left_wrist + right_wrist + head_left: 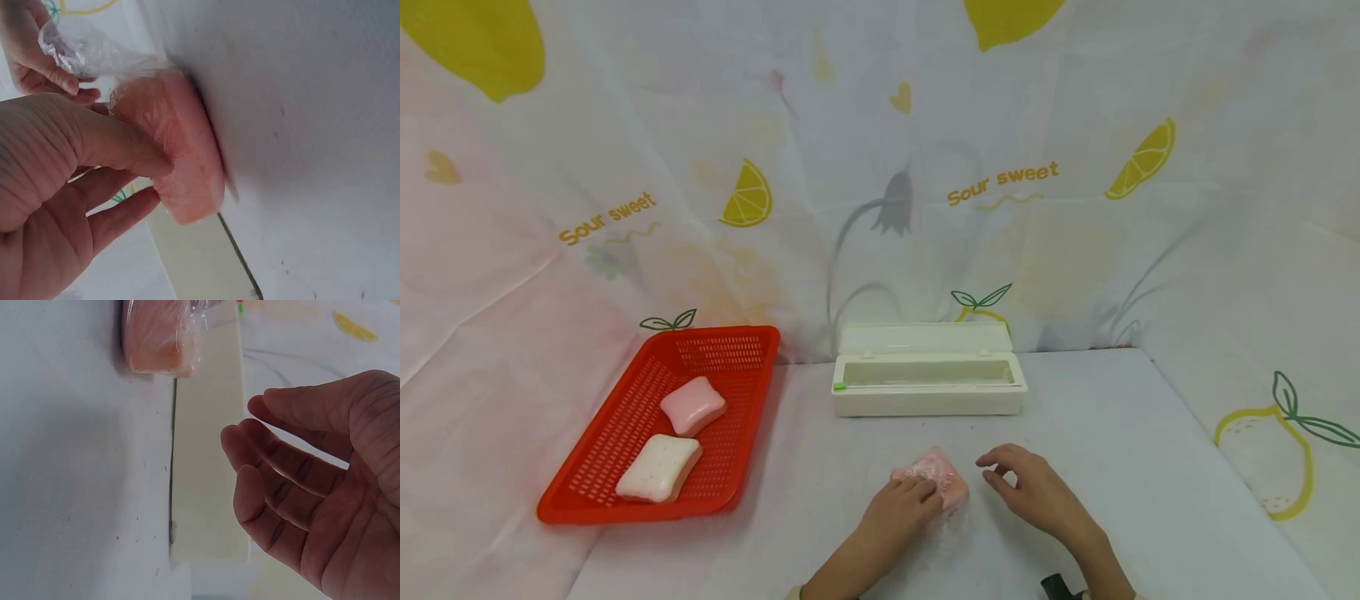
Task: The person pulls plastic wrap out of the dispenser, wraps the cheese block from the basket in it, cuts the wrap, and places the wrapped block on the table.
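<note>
A pink soap bar [942, 478] wrapped in clear cling film [94, 56] lies on the white table, near the front middle. My left hand [904, 502] rests on it, with the thumb [119, 147] pressed against the soap's [178, 150] side. The right hand [1018, 483] hovers just to the right of the soap with relaxed fingers [275, 469] and holds nothing. In the right wrist view the wrapped soap [159, 337] shows at the top, apart from the hand.
A cream cling-film dispenser box [928, 382] stands open behind the soap. A red perforated basket [617, 479] at the left holds a pink soap [692, 405] and a white soap [659, 467]. A lemon-print cloth hangs behind and at the sides.
</note>
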### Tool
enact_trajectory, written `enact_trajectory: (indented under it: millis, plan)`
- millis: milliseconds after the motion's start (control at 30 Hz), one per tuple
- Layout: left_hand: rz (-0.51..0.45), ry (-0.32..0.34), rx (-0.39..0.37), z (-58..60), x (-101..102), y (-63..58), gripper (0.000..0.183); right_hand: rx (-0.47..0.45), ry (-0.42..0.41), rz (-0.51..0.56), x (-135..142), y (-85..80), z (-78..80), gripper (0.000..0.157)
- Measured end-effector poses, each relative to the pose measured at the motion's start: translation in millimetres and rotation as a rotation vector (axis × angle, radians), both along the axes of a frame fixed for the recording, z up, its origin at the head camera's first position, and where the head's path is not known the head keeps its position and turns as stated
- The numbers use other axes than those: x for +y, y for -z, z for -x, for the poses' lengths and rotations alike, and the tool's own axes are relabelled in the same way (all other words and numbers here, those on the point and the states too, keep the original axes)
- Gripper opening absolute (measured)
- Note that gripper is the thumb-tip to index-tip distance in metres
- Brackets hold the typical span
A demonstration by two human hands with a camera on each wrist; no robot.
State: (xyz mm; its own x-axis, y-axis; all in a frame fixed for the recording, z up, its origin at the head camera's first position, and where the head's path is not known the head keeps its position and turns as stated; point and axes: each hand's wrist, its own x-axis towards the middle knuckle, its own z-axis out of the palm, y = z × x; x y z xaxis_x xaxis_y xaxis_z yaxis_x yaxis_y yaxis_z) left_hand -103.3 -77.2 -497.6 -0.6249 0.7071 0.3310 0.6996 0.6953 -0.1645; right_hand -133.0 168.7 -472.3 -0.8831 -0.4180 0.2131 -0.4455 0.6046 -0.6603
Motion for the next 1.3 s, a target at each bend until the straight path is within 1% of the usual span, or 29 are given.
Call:
enact_trajectory:
  millis: [67, 133, 300, 367, 500, 600, 667, 767, 833, 900, 967, 1067, 1167, 1300]
  plan:
    - [0.001, 0.016, 0.011, 1.3, -1.6, -1.2, 0.022, -0.003, -0.007, 0.002, -0.7, 1.3, -0.4, 0.014]
    - [0.020, 0.004, -0.018, 0.6, -3.1, -2.9, 0.025, -0.008, -0.007, -0.004, -1.3, 2.1, -1.0, 0.014]
    - [0.053, -0.036, -0.112, -4.4, -2.7, -6.1, 0.042, -0.012, 0.002, -0.025, -2.6, 3.3, -1.8, 0.015]
    - [0.043, -0.038, -0.117, -5.2, -1.8, -6.4, 0.045, -0.014, 0.004, -0.028, -2.8, 3.9, -1.8, 0.015]
    - [0.025, -0.022, -0.097, -3.9, -2.1, -5.1, 0.039, -0.034, 0.003, -0.029, -2.8, 4.6, -2.5, 0.015]
    - [-0.006, 0.016, -0.093, -1.0, -4.0, -2.9, 0.031, -0.033, -0.016, -0.019, -2.9, 5.2, -3.5, 0.015]
    - [-0.035, 0.043, -0.091, 1.2, -5.6, -1.0, 0.025, -0.014, -0.066, 0.007, -3.3, 6.5, -4.5, 0.019]
    - [-0.072, 0.057, -0.095, 3.9, -7.6, 1.4, 0.019, -0.002, -0.186, 0.057, -5.1, 10.6, -6.5, 0.030]
    - [-0.091, 0.054, -0.103, 4.8, -8.3, 2.2, 0.018, -0.008, -0.259, 0.064, -7.5, 14.4, -8.4, 0.037]
    - [-0.101, 0.047, -0.115, 5.3, -8.4, 2.4, 0.020, -0.016, -0.296, 0.041, -11.1, 18.4, -10.6, 0.043]
    - [-0.110, 0.047, -0.139, 5.4, -8.3, 2.4, 0.023, 0.005, -0.301, -0.005, -15.7, 22.4, -13.2, 0.044]
    - [-0.119, 0.048, -0.194, 5.9, -8.3, 1.9, 0.026, 0.076, -0.281, -0.049, -24.1, 27.7, -17.2, 0.040]
    - [-0.154, 0.043, -0.277, 7.0, -9.2, 1.5, 0.021, 0.197, -0.249, -0.060, -32.1, 33.4, -20.7, 0.032]
    - [-0.223, 0.045, -0.358, 8.5, -12.3, 2.9, 0.016, 0.365, -0.230, -0.046, -40.0, 40.1, -22.5, 0.022]
